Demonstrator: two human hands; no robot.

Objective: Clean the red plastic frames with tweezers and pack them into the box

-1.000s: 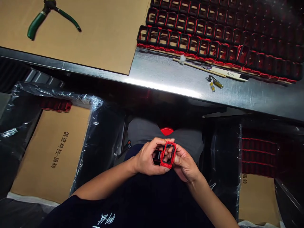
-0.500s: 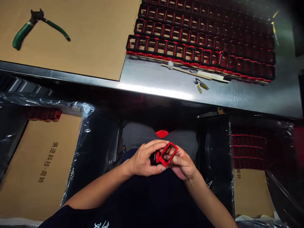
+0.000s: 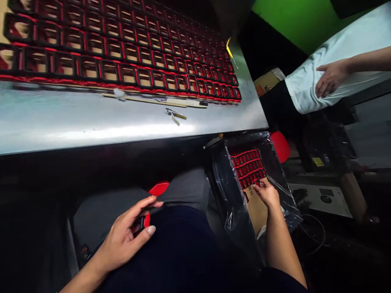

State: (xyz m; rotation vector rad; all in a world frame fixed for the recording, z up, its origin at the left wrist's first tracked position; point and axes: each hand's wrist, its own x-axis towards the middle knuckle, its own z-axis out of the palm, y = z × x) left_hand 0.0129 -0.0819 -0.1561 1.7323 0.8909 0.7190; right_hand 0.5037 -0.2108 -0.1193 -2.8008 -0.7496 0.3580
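At left, the left hand (image 3: 125,238) cradles a small red-and-black part (image 3: 143,223), fingers curled loosely around it. Over on the right, the right hand (image 3: 268,193) dips into a plastic-lined box (image 3: 222,191), fingers at the near edge of the red frames (image 3: 249,167); whether they grip one, I can't tell. More rows line the desk (image 3: 137,124).

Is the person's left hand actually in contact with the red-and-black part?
Touching. The head view shows the red-and-black part cradled inside the curled left hand, between thumb and fingers.
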